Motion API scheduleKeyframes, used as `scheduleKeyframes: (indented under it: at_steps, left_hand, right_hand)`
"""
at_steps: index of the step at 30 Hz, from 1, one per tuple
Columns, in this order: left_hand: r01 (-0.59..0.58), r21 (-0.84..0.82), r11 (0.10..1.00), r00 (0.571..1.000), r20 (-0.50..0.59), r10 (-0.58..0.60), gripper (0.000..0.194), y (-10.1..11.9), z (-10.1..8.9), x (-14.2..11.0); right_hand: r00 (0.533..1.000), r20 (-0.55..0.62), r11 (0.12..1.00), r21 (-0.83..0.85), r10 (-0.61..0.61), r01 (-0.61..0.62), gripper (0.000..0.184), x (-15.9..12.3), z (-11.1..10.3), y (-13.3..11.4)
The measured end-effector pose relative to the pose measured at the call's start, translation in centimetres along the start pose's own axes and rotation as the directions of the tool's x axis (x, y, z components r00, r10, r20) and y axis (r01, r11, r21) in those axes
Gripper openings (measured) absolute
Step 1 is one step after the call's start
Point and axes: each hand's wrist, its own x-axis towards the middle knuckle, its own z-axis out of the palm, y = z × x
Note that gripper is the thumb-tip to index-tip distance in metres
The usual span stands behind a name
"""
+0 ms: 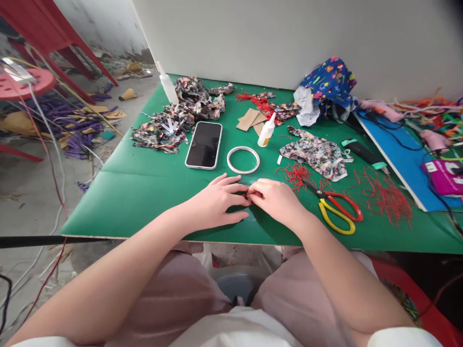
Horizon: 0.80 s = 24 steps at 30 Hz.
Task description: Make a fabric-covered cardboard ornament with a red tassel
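My left hand [220, 202] lies on the green tabletop with its fingers stretched out and spread. Its index and middle fingertips meet the fingers of my right hand [273, 200], which are closed in a pinch. A tiny bit of red cord [245, 196] shows where the fingertips meet; most of it is hidden. Just beyond the hands lies a white ring of tape [228, 161]. A small white glue bottle [266, 131] stands behind the ring. Right of my right hand are a tangle of red cords [297, 174] and scissors [338, 205] with red and yellow handles.
A phone [204, 145] lies left of the ring. Bunched floral fabric [159, 132] and a taller bottle [168, 87] are at back left. A floral scrap [318, 152], a black-and-teal cutter [363, 153], a blue board [390, 164] and loose red threads [388, 200] occupy the right.
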Motion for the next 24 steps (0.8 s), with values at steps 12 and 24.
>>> scheduleKeyframes:
  at_steps: [12, 24]
  left_hand:
    - [0.010, 0.013, 1.000, 1.000, 0.005, -0.010, 0.030, -0.02, 0.02, 0.10]
    - [-0.001, 0.001, 1.000, 1.000, 0.000, 0.001, 0.027, 0.20, -0.11, 0.20]
  right_hand:
    - [1.000, 0.010, 0.998, 0.055, -0.014, 0.014, 0.014, 0.37, 0.05, 0.09]
    - [1.000, 0.002, 0.997, -0.075, 0.006, -0.006, 0.013, 0.25, -0.07, -0.62]
